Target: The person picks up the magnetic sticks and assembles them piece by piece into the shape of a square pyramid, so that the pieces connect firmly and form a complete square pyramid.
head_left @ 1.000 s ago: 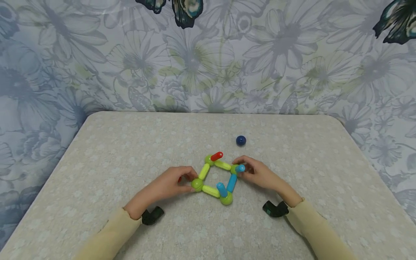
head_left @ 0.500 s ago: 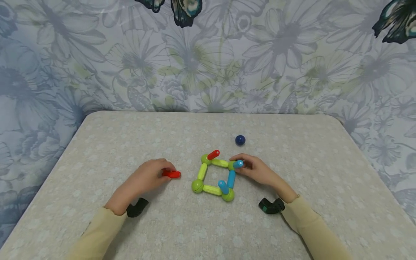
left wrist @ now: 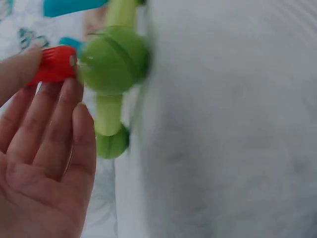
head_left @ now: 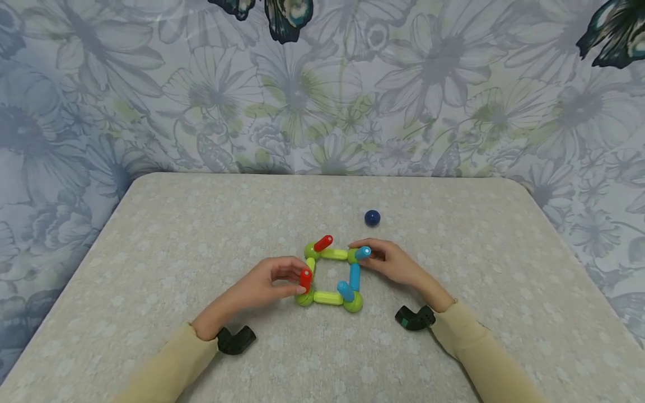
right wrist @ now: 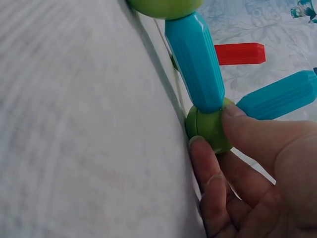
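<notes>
My left hand (head_left: 269, 282) pinches a red rod (left wrist: 54, 64) between thumb and fingers. The rod's lower end meets the near-left green ball (left wrist: 114, 59) of a square frame built from balls and rods. At the frame's far-right corner, my right hand (head_left: 395, 263) pinches another green ball (right wrist: 213, 131), from which a blue rod (head_left: 363, 253) sticks up. Yellow-green rods (head_left: 328, 298) and one blue side rod (head_left: 355, 277) join the corners. A second red rod (head_left: 323, 243) rises from the far-left ball, and a blue rod (head_left: 345, 291) from the near-right ball.
A loose dark blue ball (head_left: 372, 218) lies on the table beyond the frame. The table (head_left: 201, 224) has a pale patterned cover, with a floral wall (head_left: 322, 101) behind it. Black curved devices (head_left: 237, 340) sit at both wrists.
My left hand drew back leftward with the red rod, then returned, bringing the rod upright onto the near-left ball. The frame shifted slightly left and turned, the right hand staying on its corner.
</notes>
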The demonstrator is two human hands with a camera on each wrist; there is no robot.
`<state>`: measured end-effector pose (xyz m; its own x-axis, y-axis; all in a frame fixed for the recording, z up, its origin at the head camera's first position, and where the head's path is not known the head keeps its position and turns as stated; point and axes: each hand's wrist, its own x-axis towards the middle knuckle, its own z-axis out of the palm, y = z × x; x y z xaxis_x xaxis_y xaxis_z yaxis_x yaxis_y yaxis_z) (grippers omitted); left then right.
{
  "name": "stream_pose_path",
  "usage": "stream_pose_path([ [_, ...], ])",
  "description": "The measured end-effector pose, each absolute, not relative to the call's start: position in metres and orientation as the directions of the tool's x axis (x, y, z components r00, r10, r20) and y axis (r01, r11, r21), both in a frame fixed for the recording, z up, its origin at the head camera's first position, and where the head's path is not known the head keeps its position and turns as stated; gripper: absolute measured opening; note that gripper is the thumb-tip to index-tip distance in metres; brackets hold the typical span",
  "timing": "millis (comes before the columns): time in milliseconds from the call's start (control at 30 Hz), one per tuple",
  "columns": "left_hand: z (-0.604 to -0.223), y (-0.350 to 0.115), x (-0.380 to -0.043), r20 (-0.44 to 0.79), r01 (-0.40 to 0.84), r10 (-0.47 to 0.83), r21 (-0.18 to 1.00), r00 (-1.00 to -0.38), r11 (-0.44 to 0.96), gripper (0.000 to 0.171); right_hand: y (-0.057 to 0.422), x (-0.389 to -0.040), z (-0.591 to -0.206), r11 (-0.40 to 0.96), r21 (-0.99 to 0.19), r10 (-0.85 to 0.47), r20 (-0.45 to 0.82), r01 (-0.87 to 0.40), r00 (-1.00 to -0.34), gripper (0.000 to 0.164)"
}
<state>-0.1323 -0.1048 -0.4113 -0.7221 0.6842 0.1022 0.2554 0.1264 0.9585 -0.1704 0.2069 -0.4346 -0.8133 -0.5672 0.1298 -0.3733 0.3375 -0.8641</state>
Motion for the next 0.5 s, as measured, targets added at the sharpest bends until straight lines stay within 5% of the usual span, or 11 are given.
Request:
stream_pose_path([
  [267,-0.414,-0.102,-0.125,0.099,0.304,0.691,0.935,-0.716,0.182,0.023,0.208,-0.168,-0.429,0.37,-0.844,-0.57,0.123,-0.388,-0.812,0.039],
  [400,-0.415,-0.105,-0.121,0.092,0.324,0.712,0.925,-0.696,0.197,0.024,0.221,-0.151,-0.409,0.491,-0.772,-0.55,0.084,-0.403,-0.831,0.027],
  [500,-0.413,-0.108,-0.118,0.096,0.345,0.721,0.915,-0.686,0.207,0.024,0.223,-0.131,-0.394,0.447,-0.783,-0.597,0.099,-0.433,-0.796,0.019],
])
